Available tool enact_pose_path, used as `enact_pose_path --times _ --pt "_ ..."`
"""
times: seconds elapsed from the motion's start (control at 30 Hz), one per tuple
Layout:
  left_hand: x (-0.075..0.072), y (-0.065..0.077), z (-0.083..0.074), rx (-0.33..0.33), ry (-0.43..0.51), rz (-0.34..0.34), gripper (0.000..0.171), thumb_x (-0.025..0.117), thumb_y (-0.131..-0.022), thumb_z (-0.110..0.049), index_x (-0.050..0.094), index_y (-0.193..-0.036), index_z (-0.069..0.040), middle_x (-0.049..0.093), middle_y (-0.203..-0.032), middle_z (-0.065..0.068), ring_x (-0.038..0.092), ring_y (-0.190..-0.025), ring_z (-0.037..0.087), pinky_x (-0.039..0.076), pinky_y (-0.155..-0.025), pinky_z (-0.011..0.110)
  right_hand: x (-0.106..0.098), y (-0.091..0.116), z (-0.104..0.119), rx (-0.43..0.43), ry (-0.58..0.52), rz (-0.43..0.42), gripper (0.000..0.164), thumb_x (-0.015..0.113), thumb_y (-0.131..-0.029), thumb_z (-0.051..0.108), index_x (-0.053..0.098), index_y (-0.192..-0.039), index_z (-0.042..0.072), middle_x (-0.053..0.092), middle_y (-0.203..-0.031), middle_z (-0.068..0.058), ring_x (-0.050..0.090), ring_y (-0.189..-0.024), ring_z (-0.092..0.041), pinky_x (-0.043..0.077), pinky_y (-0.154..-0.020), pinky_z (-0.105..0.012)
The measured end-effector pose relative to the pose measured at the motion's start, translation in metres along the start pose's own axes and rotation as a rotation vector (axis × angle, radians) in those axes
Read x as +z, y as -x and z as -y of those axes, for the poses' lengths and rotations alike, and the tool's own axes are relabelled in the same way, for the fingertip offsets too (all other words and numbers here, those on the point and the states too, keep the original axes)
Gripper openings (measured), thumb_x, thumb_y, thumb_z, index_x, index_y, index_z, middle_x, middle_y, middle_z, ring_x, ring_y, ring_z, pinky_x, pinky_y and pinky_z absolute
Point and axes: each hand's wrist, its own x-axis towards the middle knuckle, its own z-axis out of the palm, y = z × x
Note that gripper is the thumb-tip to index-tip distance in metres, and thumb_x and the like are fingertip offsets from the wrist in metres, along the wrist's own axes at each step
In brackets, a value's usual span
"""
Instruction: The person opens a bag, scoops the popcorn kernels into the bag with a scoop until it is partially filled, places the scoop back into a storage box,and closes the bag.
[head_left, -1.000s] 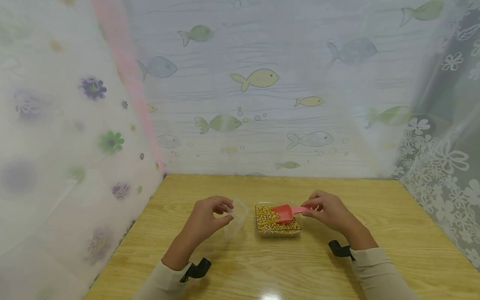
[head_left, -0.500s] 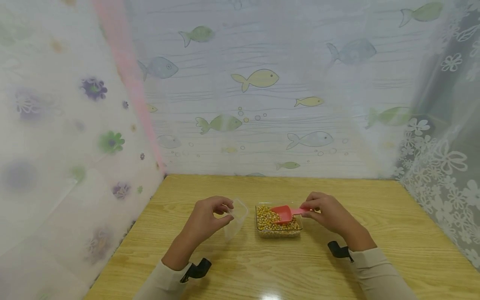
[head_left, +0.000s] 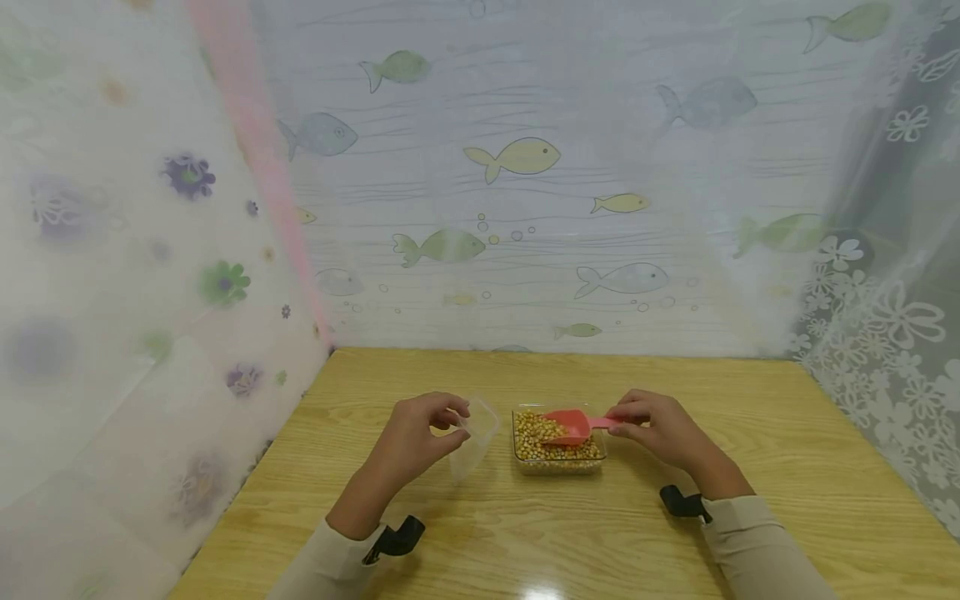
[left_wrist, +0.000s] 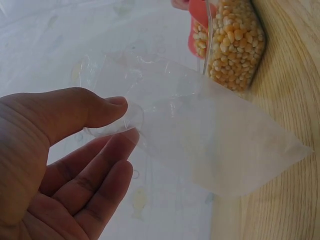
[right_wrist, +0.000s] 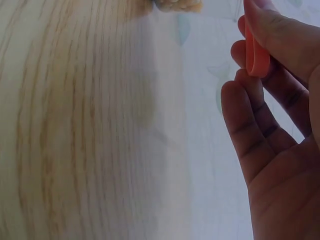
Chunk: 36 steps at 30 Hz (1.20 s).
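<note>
A clear rectangular container (head_left: 558, 468) full of yellow corn kernels (head_left: 531, 431) stands on the table. My right hand (head_left: 660, 429) pinches the handle of a red scoop (head_left: 572, 427), whose bowl lies among the kernels. In the right wrist view the handle's end (right_wrist: 258, 57) shows between thumb and fingers. To the container's left, my left hand (head_left: 420, 433) pinches the rim of a translucent plastic bag (left_wrist: 215, 130) between thumb and fingers. The bag hangs with its mouth spread and a pointed corner downward; no kernels show inside it.
The wooden table (head_left: 480, 542) ends at a fish-print curtain (head_left: 517, 250) behind. A flower-print sheet (head_left: 150, 333) hangs along the left side, and another with white flowers (head_left: 892, 325) on the right. Black wrist mounts (head_left: 401, 536) jut from both sleeves.
The scoop's bowl has tilted and sunk a little into the kernels, with some kernels now over its front edge. My left hand and the bag have stayed nearly still.
</note>
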Motion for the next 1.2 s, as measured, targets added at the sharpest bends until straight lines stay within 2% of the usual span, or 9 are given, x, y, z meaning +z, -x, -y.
enact_pose_path --times 0.2,0.3,0.53,0.73,0.97,1.2 --pt "0.0 0.0 0.0 -0.001 -0.013 0.0 0.024 0.084 -0.088 -0.012 0.074 -0.105 -0.027 0.074 -0.107 -0.011 0.074 -0.091 0.01 0.064 -0.084 0.038 0.002 0.001 -0.001 0.068 -0.056 -0.007 0.012 0.078 -0.093 0.024 0.081 -0.104 0.02 0.068 -0.097 0.011 0.058 -0.078 -0.004 0.051 -0.065 -0.024" --pt "0.0 0.0 0.0 -0.005 -0.017 -0.001 0.025 0.084 -0.088 -0.012 0.074 -0.105 -0.027 0.074 -0.107 -0.012 0.074 -0.091 0.009 0.064 -0.084 0.037 0.003 0.001 -0.001 0.074 -0.087 -0.023 0.014 0.078 -0.093 0.022 0.08 -0.106 0.018 0.069 -0.098 0.01 0.057 -0.076 -0.006 0.05 -0.063 -0.025" --pt "0.001 0.0 -0.002 -0.001 0.007 0.002 0.025 0.083 -0.088 -0.009 0.074 -0.105 -0.026 0.074 -0.11 -0.008 0.075 -0.091 0.013 0.064 -0.084 0.044 0.001 -0.001 0.004 0.053 -0.118 -0.038 0.014 0.078 -0.093 0.021 0.081 -0.106 0.018 0.069 -0.098 0.009 0.056 -0.076 -0.007 0.048 -0.062 -0.025" --pt "0.001 0.0 -0.002 0.005 -0.011 -0.002 0.025 0.083 -0.089 -0.01 0.074 -0.106 -0.026 0.074 -0.11 -0.009 0.074 -0.091 0.011 0.064 -0.084 0.04 0.0 -0.005 0.013 -0.002 -0.12 -0.06 0.012 0.078 -0.093 0.017 0.08 -0.105 0.019 0.068 -0.095 0.008 0.054 -0.073 -0.006 0.048 -0.061 -0.025" --pt "0.002 0.001 -0.002 -0.006 -0.002 0.005 0.025 0.083 -0.089 -0.01 0.074 -0.105 -0.026 0.074 -0.111 -0.01 0.074 -0.09 0.007 0.064 -0.083 0.038 0.002 -0.014 0.022 -0.022 -0.113 -0.035 0.014 0.077 -0.094 0.02 0.079 -0.108 0.023 0.067 -0.098 0.011 0.055 -0.076 -0.006 0.05 -0.065 -0.025" --pt "0.004 0.001 -0.004 0.001 -0.031 0.009 0.024 0.083 -0.089 -0.012 0.075 -0.107 -0.024 0.074 -0.112 -0.009 0.074 -0.09 0.005 0.064 -0.082 0.033 0.002 -0.027 0.033 -0.071 -0.102 -0.016 0.015 0.077 -0.094 0.021 0.079 -0.109 0.021 0.066 -0.098 0.013 0.055 -0.074 -0.006 0.047 -0.062 -0.024"
